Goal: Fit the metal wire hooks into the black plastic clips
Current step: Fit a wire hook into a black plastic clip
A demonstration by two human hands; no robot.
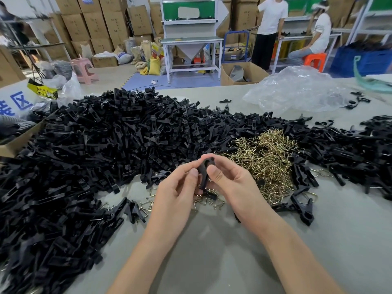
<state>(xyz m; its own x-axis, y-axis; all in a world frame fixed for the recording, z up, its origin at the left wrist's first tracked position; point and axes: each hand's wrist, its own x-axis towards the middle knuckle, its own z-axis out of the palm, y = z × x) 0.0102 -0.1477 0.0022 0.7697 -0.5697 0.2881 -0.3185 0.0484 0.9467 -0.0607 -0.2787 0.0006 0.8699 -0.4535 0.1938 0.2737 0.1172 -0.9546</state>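
Observation:
Both hands hold one black plastic clip (204,172) upright above the grey table (212,251). My left hand (176,194) pinches its left side with thumb and fingers. My right hand (231,183) pinches its right side, thumb in front. A heap of brass-coloured wire hooks (263,160) lies just right of my hands. A large pile of black clips (95,155) covers the table's left and back. Whether a hook sits in the held clip is hidden by my fingers.
Loose wire hooks (152,193) and a few clips (301,206) lie around my hands. A crumpled clear plastic bag (297,90) sits at the back right. Beyond the table are cardboard boxes (95,24), a workbench (191,41) and two people (271,28).

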